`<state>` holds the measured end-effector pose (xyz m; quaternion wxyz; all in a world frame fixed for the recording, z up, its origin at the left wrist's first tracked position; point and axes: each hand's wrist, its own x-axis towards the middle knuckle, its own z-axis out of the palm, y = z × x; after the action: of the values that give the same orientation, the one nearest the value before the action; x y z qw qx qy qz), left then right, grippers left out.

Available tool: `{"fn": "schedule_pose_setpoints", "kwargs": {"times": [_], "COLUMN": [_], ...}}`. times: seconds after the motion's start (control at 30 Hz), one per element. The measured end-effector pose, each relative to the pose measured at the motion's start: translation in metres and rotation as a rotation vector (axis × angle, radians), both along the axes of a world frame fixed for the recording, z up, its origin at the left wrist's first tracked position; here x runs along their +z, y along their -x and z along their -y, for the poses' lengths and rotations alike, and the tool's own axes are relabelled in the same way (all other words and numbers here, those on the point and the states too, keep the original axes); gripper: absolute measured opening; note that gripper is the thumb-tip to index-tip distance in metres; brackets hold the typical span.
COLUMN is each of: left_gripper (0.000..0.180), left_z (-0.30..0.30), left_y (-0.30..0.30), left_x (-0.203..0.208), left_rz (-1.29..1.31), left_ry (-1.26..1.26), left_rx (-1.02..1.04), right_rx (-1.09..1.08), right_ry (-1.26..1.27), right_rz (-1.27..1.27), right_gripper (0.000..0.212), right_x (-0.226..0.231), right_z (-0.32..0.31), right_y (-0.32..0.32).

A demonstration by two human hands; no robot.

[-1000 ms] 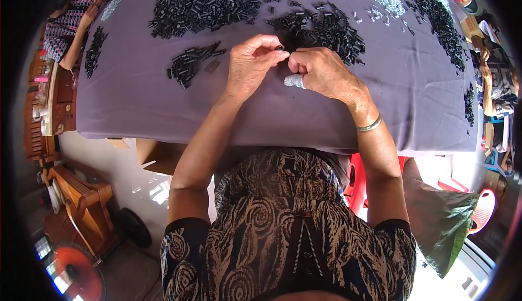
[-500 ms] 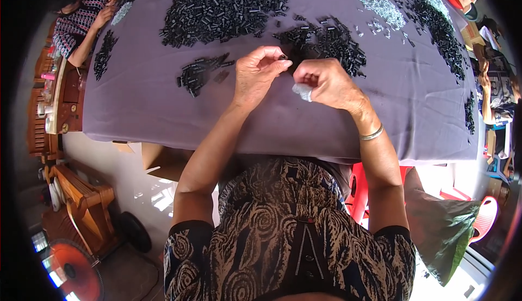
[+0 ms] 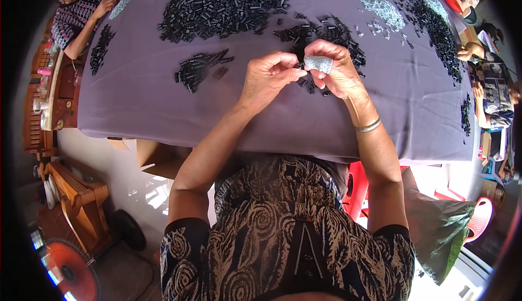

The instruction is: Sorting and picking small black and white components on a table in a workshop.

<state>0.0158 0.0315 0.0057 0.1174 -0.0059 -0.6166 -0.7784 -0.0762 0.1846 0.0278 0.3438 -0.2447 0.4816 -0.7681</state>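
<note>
My left hand [image 3: 272,73] pinches a small black tubular piece [image 3: 301,66] between thumb and fingertips. Close against it on the right, my right hand [image 3: 343,72] has its fingers curled in, the tips meeting at that piece. A whitish, silvery-patterned wrap [image 3: 319,63] covers the right thumb; whatever the fingertips grip is too small to make out. Behind the right hand lies a pile of short black tubes [image 3: 342,42], with a few loose ones under the fingers. To the left of my hands is a smaller cluster of black tubes [image 3: 190,72].
A large heap of black pieces [image 3: 223,7] covers the far middle of the purple tablecloth [image 3: 217,121]. Clear, shiny small parts [image 3: 380,8] lie at the far right beside more black pieces [image 3: 443,40]. Other people sit at both sides. An orange fan [image 3: 68,271] stands lower left.
My right hand has come up and turned so its wrapped thumb faces me, meeting the left fingertips. My left hand has shifted slightly right with the black piece.
</note>
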Motion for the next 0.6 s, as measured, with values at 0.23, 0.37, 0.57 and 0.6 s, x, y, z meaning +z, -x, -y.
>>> {"fn": "schedule_pose_setpoints", "kwargs": {"times": [0.23, 0.37, 0.57, 0.6], "left_gripper": [0.02, 0.02, 0.019, 0.019], "left_z": [-0.0009, -0.0018, -0.0042, -0.0047], "left_y": [0.0015, 0.0, -0.0003, 0.0002], "left_x": [-0.0037, -0.0041, -0.0068, -0.0074], "left_rz": [-0.064, -0.048, -0.055, -0.054], "left_ry": [0.103, 0.107, 0.153, 0.151], "left_rx": [0.026, 0.02, 0.053, 0.051], "right_rx": [0.004, -0.027, -0.062, -0.065], "right_ry": [-0.041, -0.086, -0.307, -0.331], "right_rz": [-0.048, -0.13, -0.251, -0.242], "right_gripper": [0.008, 0.007, 0.007, 0.007], "right_x": [0.0017, -0.0009, 0.0023, 0.002], "right_z": [0.0027, 0.0009, -0.0016, -0.0021], "right_y": [-0.0005, 0.0003, 0.0004, 0.0009]}}
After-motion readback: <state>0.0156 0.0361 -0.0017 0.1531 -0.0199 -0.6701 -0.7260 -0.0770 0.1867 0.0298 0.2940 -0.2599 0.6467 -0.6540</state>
